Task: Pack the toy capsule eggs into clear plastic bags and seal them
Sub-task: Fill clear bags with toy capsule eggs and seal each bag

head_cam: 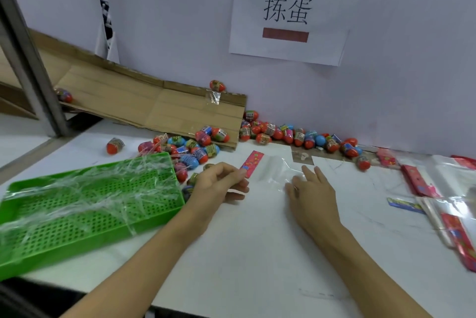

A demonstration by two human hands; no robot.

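Observation:
A clear plastic bag [273,168] with a pink printed header strip [252,163] lies flat on the white table. My left hand [219,183] pinches the bag at the lower end of the pink strip. My right hand [310,189] rests with straight fingers on the bag's right part. Several red and blue toy capsule eggs [190,147] lie heaped just left of the bag, beside the green tray. More capsule eggs [296,134] are strewn along the foot of the back wall.
A green perforated tray [85,209] covered with crumpled clear film sits at the left. Flattened cardboard [154,104] leans at the back. Stacked bags with pink headers [443,204] lie at the right edge. A paper sign [287,11] hangs on the wall.

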